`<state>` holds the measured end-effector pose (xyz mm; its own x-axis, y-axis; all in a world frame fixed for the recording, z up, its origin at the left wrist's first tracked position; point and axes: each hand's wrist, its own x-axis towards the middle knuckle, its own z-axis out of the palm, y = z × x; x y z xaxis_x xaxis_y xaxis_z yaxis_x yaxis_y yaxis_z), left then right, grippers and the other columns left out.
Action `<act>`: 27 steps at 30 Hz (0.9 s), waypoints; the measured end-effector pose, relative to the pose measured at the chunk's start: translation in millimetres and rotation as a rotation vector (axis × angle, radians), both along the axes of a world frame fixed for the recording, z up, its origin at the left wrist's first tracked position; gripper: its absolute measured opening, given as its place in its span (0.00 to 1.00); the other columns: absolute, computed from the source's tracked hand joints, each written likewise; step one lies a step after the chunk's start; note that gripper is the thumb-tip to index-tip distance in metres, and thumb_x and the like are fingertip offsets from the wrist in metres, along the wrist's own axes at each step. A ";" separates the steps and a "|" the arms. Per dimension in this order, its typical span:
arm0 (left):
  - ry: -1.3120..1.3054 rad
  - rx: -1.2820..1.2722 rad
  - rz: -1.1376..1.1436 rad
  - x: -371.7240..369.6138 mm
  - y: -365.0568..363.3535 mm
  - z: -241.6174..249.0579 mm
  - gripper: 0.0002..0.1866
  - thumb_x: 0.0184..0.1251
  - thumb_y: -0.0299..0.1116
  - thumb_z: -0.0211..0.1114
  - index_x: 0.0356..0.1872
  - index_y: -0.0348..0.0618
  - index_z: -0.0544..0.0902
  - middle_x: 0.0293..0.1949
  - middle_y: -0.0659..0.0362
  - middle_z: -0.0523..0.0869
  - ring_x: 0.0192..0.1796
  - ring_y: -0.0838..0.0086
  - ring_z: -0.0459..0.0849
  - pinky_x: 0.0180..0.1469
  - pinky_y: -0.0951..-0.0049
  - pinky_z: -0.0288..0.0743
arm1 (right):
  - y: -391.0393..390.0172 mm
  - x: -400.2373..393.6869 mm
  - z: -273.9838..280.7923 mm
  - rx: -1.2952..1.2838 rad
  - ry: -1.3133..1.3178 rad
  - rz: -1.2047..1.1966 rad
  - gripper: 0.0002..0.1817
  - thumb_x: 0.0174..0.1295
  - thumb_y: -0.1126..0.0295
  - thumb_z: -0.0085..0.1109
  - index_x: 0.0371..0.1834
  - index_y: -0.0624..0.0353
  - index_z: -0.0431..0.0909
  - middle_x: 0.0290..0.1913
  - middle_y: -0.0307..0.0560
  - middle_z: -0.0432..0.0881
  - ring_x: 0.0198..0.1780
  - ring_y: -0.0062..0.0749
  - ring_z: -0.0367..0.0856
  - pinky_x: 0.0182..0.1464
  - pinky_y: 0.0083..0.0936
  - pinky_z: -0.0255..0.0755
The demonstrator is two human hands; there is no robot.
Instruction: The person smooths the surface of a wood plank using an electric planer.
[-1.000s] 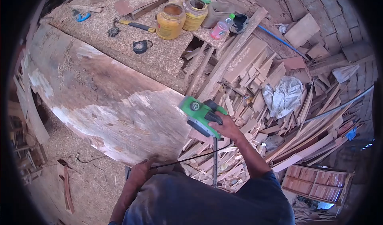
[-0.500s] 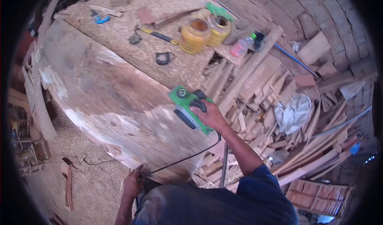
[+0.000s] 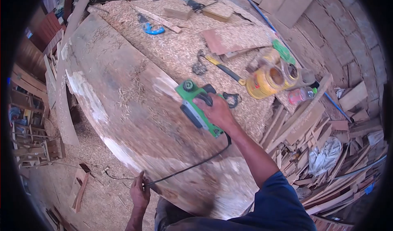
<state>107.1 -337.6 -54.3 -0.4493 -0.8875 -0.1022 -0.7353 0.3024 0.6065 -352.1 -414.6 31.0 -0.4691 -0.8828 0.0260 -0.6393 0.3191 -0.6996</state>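
Observation:
A green electric planer [image 3: 197, 112] rests on the broad wooden slab [image 3: 135, 104], near its far edge. My right hand [image 3: 217, 111] is wrapped round the planer's black handle. From the planer's rear a black power cord [image 3: 192, 165] runs back to my left hand [image 3: 140, 190], whose fingers are closed on it beside the slab's near edge. The slab shows pale, lighter patches along its near edge and brown, rougher wood elsewhere. Loose shavings lie on its upper part.
Beyond the slab, a shaving-covered surface holds a hammer [image 3: 225, 69], yellow jars [image 3: 265, 81], a pink bottle [image 3: 302, 95] and a blue curved object [image 3: 153, 29]. Scrap wood [image 3: 327, 182] is piled at the right. A long curved board [image 3: 65, 96] stands at the left.
My view has shifted, so the slab and jars appear farther right and lower. The planer now sits farther up the slab toward its left end, with my right hand still on it.

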 end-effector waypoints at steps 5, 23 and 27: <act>0.064 0.048 0.067 24.9 -66.4 4.9 0.28 0.73 0.25 0.68 0.74 0.39 0.77 0.44 0.48 0.85 0.43 0.55 0.86 0.39 0.60 0.82 | -149.8 31.6 18.5 0.105 -0.210 0.064 0.37 0.71 0.36 0.67 0.48 0.68 0.87 0.28 0.53 0.87 0.28 0.37 0.88 0.38 0.40 0.82; 0.081 0.037 0.029 3.7 -103.4 9.9 0.26 0.67 0.27 0.72 0.68 0.43 0.83 0.44 0.50 0.87 0.42 0.54 0.88 0.44 0.55 0.83 | -137.6 28.9 22.1 0.159 -0.070 0.164 0.45 0.72 0.32 0.63 0.68 0.70 0.80 0.54 0.67 0.88 0.56 0.58 0.89 0.64 0.47 0.79; 0.107 0.031 -0.134 -28.4 -69.8 22.5 0.29 0.66 0.29 0.74 0.70 0.47 0.82 0.56 0.48 0.85 0.50 0.50 0.87 0.51 0.53 0.85 | 38.2 -11.2 2.8 0.304 -0.130 -0.026 0.39 0.70 0.43 0.72 0.66 0.71 0.80 0.50 0.67 0.90 0.52 0.56 0.90 0.58 0.45 0.82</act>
